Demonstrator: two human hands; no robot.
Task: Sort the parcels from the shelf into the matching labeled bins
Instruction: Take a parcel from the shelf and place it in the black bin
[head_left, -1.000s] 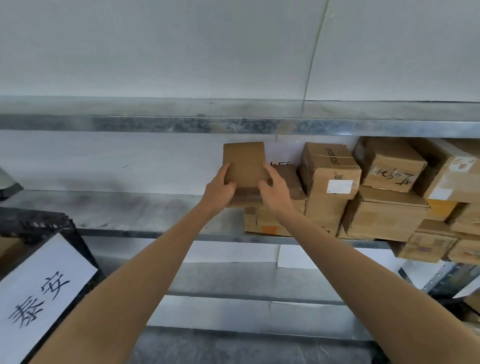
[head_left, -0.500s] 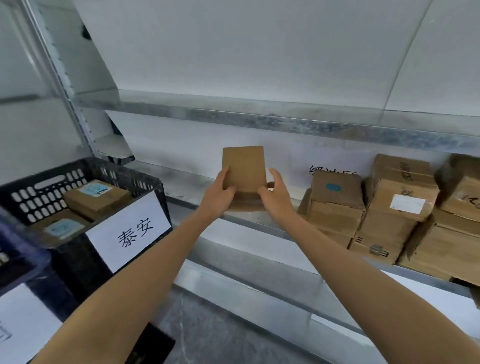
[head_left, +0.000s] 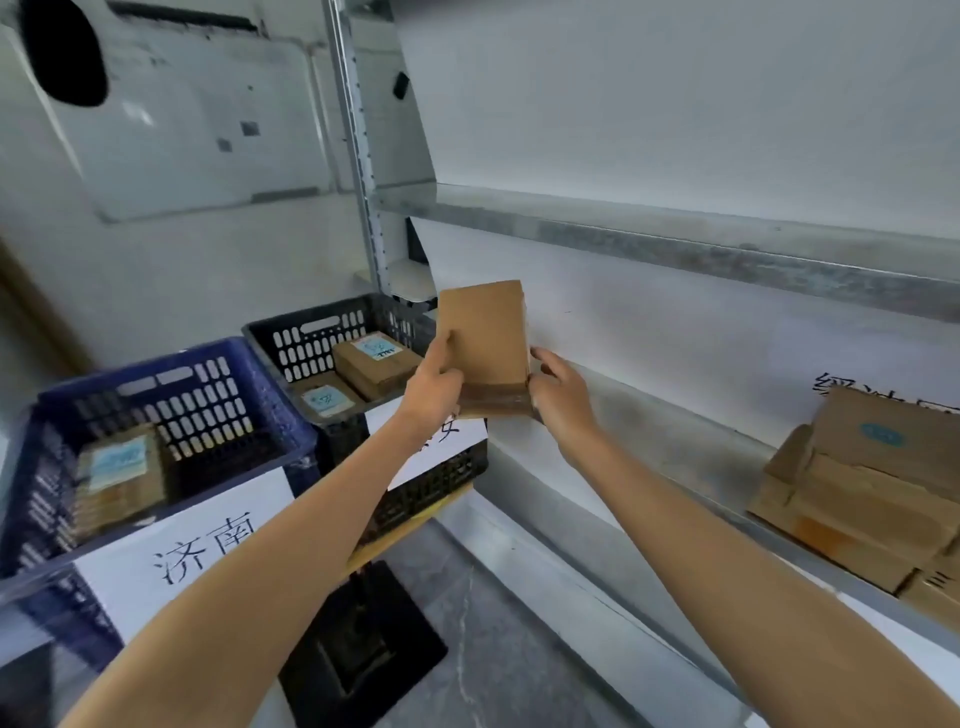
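Observation:
A small brown cardboard parcel (head_left: 483, 343) stands upright in the air at mid-frame, its plain face toward me. My left hand (head_left: 434, 387) grips its left edge and my right hand (head_left: 558, 395) holds its right edge. Just left of it sits a black crate (head_left: 311, 332) with a white paper label partly hidden by my left arm; two labelled parcels lie inside. A blue crate (head_left: 249, 374) with a white label reading 济南 stands nearer at left, holding a parcel with a blue sticker. More parcels (head_left: 878, 488) are stacked on the shelf at right.
The metal shelf (head_left: 649, 441) runs from the centre toward the right, with another shelf board (head_left: 649, 239) above it. A steel upright (head_left: 358, 156) stands behind the crates. A dark stand base (head_left: 363, 639) sits on the grey floor under the crates.
The view has swung left from the shelf stack toward the crates. Both hands carried the parcel leftward, now beside the black crate, and the blue crate came into view.

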